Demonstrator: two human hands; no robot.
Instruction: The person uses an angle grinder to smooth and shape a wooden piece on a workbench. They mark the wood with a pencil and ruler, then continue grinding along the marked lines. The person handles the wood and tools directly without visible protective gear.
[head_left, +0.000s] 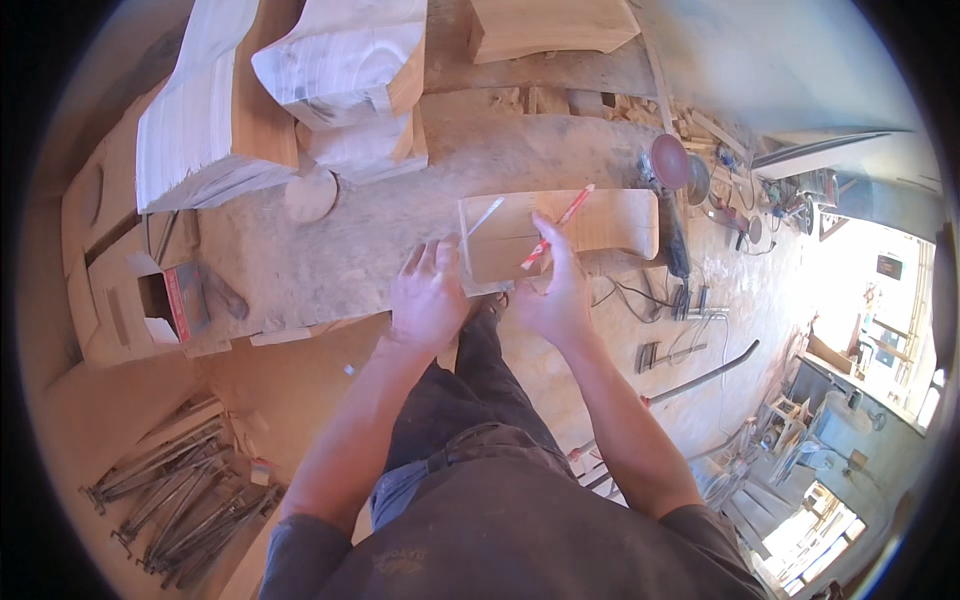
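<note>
A shaped wooden piece (pixel 600 222) lies across the workbench edge in front of me, with a wide squared left end and a curved right end. My left hand (pixel 430 290) is at its left end, fingers bent and closed on the edge there. A thin pale strip (pixel 486 215) lies on the wood just beyond those fingers; its kind is unclear. My right hand (pixel 553 295) is over the near edge of the piece, pinching a red-and-white pencil (pixel 572 210) that slants up and right. Part of the wood's near edge is hidden by my hands.
Large carved wooden blocks (pixel 345 65) stand on the dusty bench (pixel 400 205) at the far left. An open carton (pixel 165 300) is at the left. A sander with a round red disc (pixel 669 160) lies to the right. Several metal clamps (pixel 180 500) lie at lower left.
</note>
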